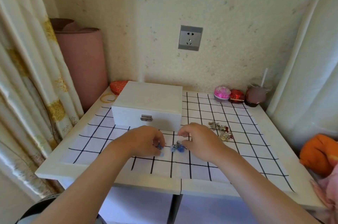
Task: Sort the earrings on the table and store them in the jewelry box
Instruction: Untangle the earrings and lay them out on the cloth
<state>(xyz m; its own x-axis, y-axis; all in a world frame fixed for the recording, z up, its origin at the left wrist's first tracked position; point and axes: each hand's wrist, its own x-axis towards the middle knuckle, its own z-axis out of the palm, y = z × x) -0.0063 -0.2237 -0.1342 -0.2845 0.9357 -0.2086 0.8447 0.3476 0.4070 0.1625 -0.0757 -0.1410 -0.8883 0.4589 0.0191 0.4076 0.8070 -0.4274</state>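
A white jewelry box (pixel 148 103) with a metal clasp stands shut at the back left of the checked cloth. My left hand (pixel 146 140) curls over a small blue earring (pixel 160 147) and pinches it just above the cloth. A second blue earring (pixel 178 147) lies on the cloth just left of my right hand (pixel 197 141), whose curled fingers hover over it; whether they touch it I cannot tell. A pile of silver, red and gold earrings (pixel 221 131) lies to the right of my right hand.
A gold bangle (pixel 109 97) and a red pouch (pixel 118 86) lie behind the box at the left. Pink (pixel 221 92) and red (pixel 236 96) round boxes and a cup with a straw (pixel 255 96) stand at the back right. Orange cloth (pixel 318 152) lies off the table's right edge.
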